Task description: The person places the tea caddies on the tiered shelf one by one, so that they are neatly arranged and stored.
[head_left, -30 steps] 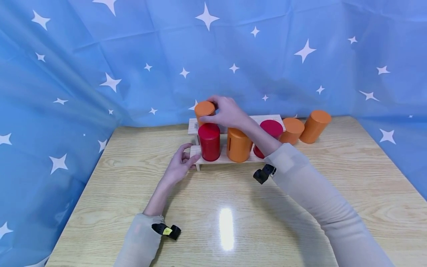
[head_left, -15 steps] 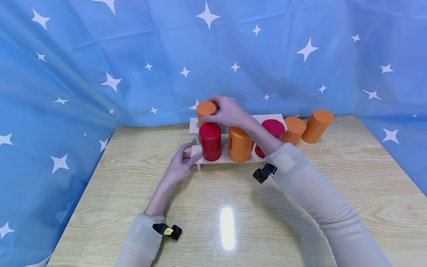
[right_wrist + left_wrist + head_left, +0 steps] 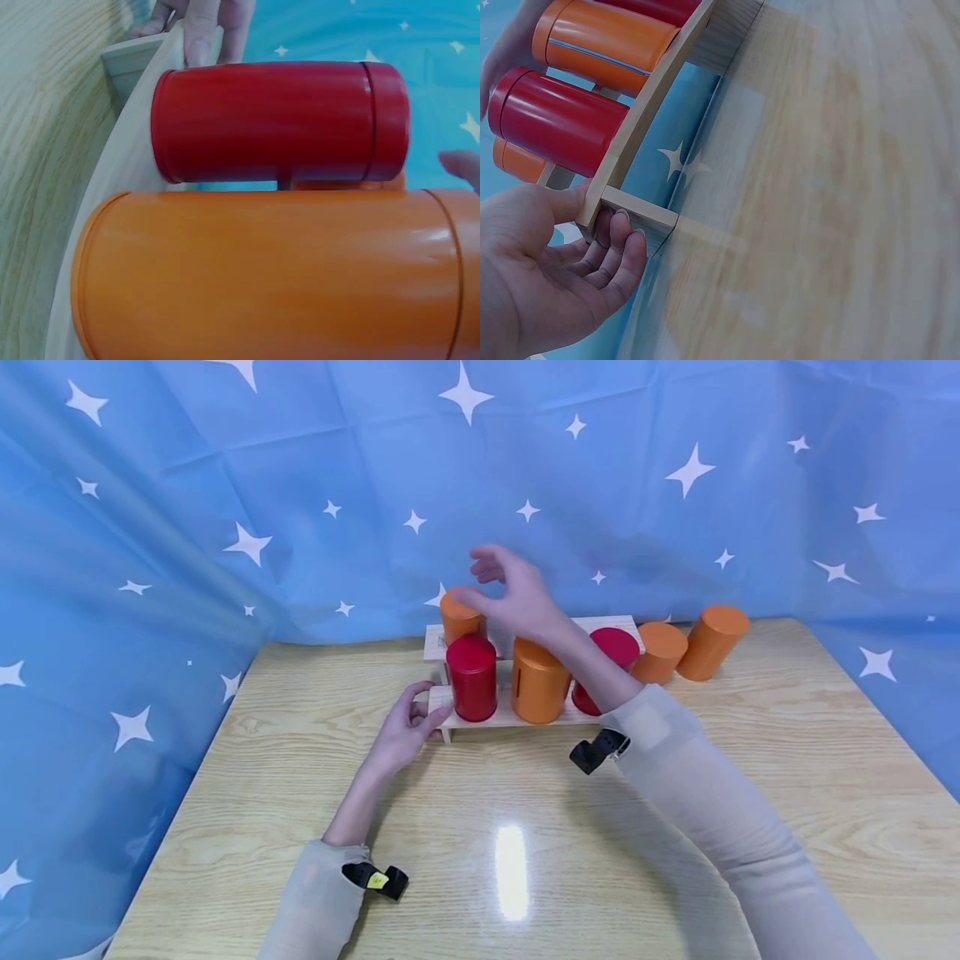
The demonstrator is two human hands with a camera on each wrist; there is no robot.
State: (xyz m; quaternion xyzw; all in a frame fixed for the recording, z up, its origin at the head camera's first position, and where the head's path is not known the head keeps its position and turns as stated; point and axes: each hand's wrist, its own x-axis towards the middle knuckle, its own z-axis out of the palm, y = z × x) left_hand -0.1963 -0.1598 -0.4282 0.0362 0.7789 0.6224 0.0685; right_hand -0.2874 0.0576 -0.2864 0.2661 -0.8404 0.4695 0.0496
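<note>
A two-tier wooden rack [image 3: 441, 697] stands near the back of the table. My left hand [image 3: 401, 733] grips the left end of its lower tier, with the thumb on top and fingers curled beneath the board in the left wrist view. On that tier stand a red canister [image 3: 472, 683], a larger orange canister [image 3: 536, 687] with a dark slot, and another red canister [image 3: 617, 647]. A smaller orange canister [image 3: 459, 620] stands upright on the upper tier's left end. Just above and right of it, my right hand [image 3: 519, 597] hovers with loosely bent fingers, holding nothing.
Two more orange canisters stand right of the rack: a shorter one [image 3: 662, 652] and a taller one [image 3: 712, 643]. A blue curtain [image 3: 375, 460] with white stars hangs behind. The wooden table [image 3: 450, 827] extends in front of the rack.
My right hand has let go of the small orange canister on the upper tier and risen slightly, its fingers spreading. The left hand keeps its hold on the rack.
</note>
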